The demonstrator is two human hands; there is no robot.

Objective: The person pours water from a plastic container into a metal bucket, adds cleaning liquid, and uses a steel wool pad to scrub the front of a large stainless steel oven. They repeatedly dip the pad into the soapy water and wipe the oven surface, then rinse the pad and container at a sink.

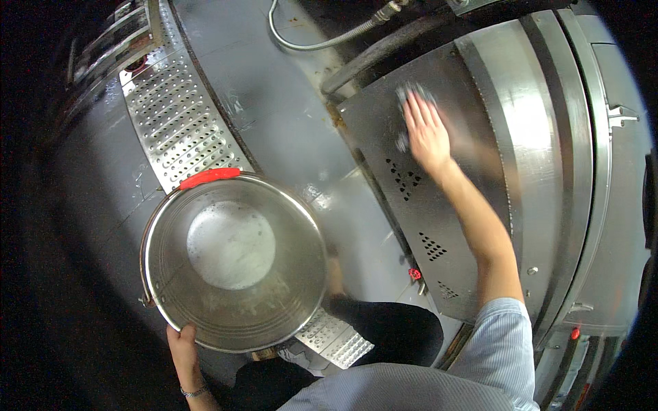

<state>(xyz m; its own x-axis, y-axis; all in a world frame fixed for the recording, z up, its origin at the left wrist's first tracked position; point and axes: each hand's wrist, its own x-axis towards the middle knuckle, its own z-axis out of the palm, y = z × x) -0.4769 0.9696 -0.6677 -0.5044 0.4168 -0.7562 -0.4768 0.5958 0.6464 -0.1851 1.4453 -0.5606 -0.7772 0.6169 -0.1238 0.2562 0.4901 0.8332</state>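
A large round stainless steel bucket (298,274) stands left of centre, with a red grip (210,178) on its wire handle. Whitish, foamy liquid (232,245) covers its bottom. My left hand (182,349) holds the near left rim, thumb over the edge. On the right, my right arm reaches far out, and my right hand (428,133) presses a grey scouring pad (410,90) against a flat steel panel (445,198). The fingers lie stretched over the pad, which is blurred and mostly covered, so its exact material is hard to make out.
The panel has triangular groups of vent holes and belongs to a big steel appliance (528,123). A red valve knob (415,274) sits by its lower edge. Perforated drain covers (171,113) cross the wet grey floor (274,103). A metal hose (329,42) lies at the top.
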